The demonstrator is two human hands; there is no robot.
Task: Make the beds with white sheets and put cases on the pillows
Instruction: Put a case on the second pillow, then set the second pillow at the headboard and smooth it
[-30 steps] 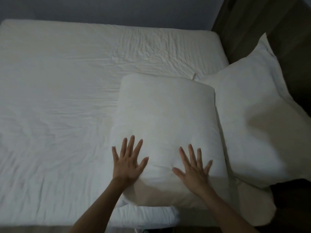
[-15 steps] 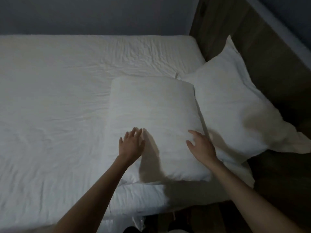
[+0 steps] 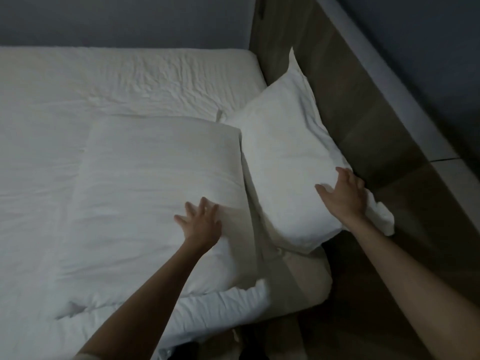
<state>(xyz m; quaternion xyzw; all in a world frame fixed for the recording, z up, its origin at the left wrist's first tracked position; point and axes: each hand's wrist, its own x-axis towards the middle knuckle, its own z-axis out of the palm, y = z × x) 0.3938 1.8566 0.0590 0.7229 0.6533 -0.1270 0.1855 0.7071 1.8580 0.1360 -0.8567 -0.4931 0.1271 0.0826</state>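
- The sheet (image 3: 78, 105) covers the bed from the left edge to the far right corner. It is wrinkled but spread out.
- The flat pillow (image 3: 155, 178) lies mid-bed on the sheet, already in a white case.
- The left hand (image 3: 200, 222) presses on the flat pillow's near right part, fingers (image 3: 207, 203) straight and spread wide, holding nothing.
- At the bed's near right corner (image 3: 306, 279) a beige patch shows. It looks like bare mattress, though I cannot be sure.
- The leaning pillow (image 3: 280, 157), also cased, tilts against the wood panel (image 3: 363, 131), just beside the flat pillow.
- The right hand (image 3: 342, 196) lies on the leaning pillow's near right edge with fingers spread. I cannot tell whether it pinches any cloth. A loose flap of case sticks out to its right.
- Step in hand, as I judge it: setting and patting the cased pillows into place, late in making this bed.
- The next move likely calls for pulling the leaning pillow down flat beside the other, tucking in the flap, and checking that corner.
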